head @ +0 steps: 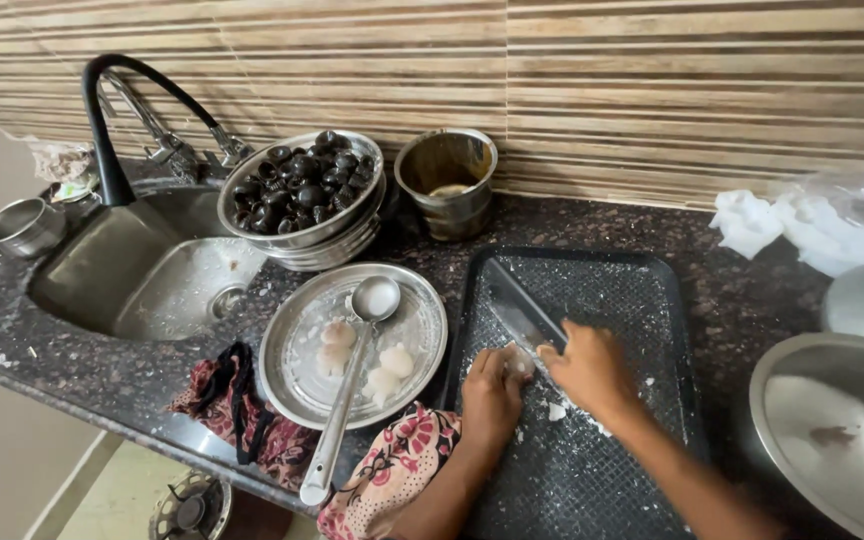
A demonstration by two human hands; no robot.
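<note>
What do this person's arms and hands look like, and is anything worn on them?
Both hands are bare: no gloves, rings or watch show. The left hand comes out of a loose sleeve of pink cloth with a dark red and black flower print. The right hand and its forearm are uncovered as far as the picture's edge.

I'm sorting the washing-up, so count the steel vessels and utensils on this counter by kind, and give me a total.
Steel bowls, counting each one visible in the stack under the dark fruit and the small one by the sink: 4
Steel plates: 2
Steel tumbler: 1
Steel ladle: 1
Knife at the right hand: 1
Total: 9
</note>
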